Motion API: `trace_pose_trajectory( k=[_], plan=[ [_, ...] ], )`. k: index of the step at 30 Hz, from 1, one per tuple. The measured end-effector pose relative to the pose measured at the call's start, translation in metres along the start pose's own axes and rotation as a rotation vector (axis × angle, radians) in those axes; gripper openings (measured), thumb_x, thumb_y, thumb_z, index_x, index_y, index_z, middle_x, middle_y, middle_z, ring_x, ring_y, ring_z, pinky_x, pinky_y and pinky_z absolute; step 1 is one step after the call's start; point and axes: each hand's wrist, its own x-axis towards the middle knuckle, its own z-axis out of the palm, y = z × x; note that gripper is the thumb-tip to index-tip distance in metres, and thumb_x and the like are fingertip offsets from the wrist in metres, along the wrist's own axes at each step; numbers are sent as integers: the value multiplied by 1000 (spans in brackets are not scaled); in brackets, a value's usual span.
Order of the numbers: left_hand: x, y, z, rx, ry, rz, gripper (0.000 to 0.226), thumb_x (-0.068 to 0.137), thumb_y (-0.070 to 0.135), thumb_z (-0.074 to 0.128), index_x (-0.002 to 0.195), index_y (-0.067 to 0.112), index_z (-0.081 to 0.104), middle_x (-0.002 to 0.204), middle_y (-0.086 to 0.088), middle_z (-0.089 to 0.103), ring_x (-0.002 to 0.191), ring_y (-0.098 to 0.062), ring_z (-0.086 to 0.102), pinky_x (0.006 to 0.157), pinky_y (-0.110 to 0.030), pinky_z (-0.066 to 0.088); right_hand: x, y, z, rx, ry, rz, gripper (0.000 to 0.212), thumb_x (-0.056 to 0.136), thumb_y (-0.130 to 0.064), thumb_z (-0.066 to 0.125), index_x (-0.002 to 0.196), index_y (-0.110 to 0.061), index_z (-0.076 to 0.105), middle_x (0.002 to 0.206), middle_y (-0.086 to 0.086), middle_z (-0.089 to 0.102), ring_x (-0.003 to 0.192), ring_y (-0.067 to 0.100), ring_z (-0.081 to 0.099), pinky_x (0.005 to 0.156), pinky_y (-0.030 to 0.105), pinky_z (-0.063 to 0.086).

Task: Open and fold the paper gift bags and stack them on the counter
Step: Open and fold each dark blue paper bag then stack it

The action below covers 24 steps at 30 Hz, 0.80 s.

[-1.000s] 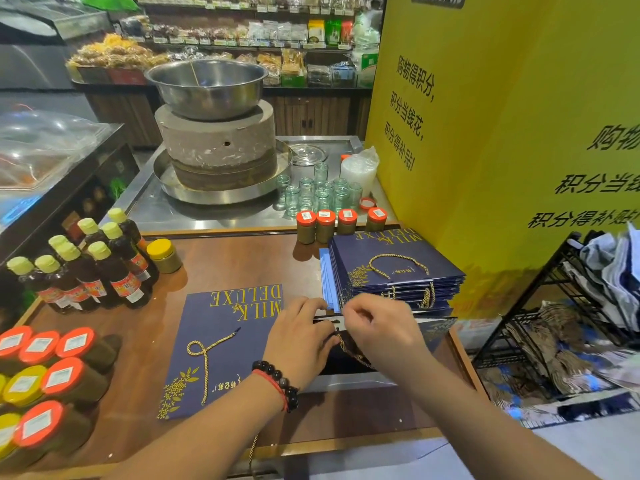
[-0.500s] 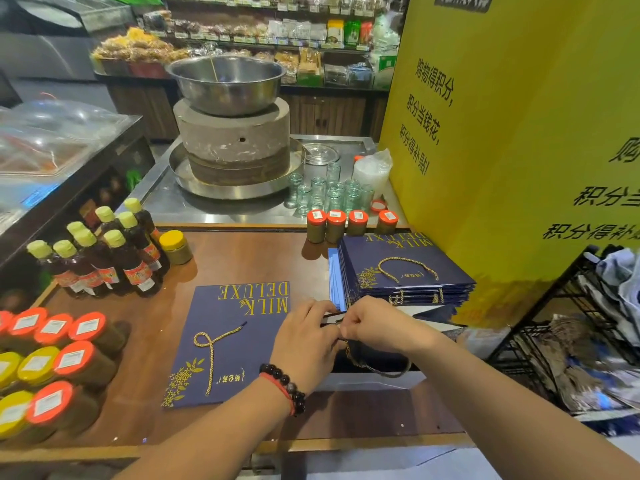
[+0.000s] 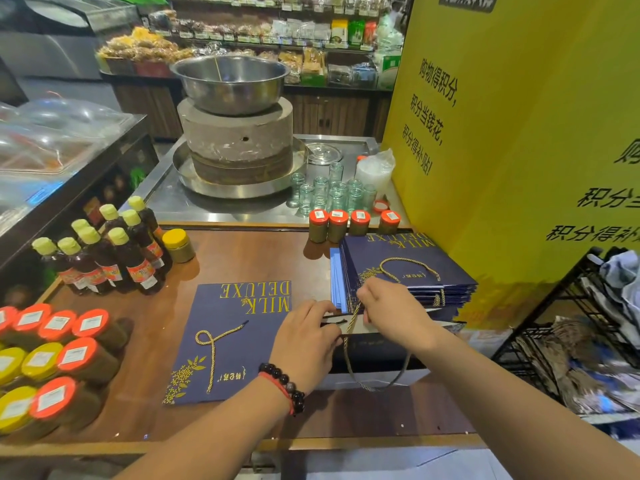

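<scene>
Trouble I foresee: my right hand (image 3: 391,311) pinches the gold cord (image 3: 353,317) while my left hand (image 3: 308,337) grips the open bag (image 3: 374,355) on the surface (image 3: 242,258); hard tugging could tear it.

A food shop: packaged snacks fill shelves (image 3: 277,32) along the back wall, price-stickered jars (image 3: 353,225) and sauce bottles (image 3: 114,251) line a wooden counter (image 3: 249,258), a stone mill (image 3: 239,140) stands behind, beside a yellow promotional sign (image 3: 519,116).
</scene>
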Motion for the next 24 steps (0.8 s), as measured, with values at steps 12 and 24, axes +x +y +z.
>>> trace_pose_trajectory(
  k=[12, 24],
  plan=[
    [7, -4, 4, 3, 31, 22, 16, 61, 18, 85, 70, 18, 72, 105, 0, 64, 96, -22, 59, 73, -34, 52, -43, 8, -4, 295, 365, -26, 16, 92, -30, 50, 79, -25, 59, 64, -8, 57, 68, 15, 54, 64, 38, 44],
    [8, -6, 4, -19, 32, 46, 12, 65, 20, 83, 67, 19, 71, 106, 0, 64, 97, -22, 59, 71, -34, 52, -49, 3, 102, 599, 60, 178, 16, 94, -28, 57, 84, -17, 64, 71, 7, 63, 64, 8, 51, 65, 39, 48]
  ],
)
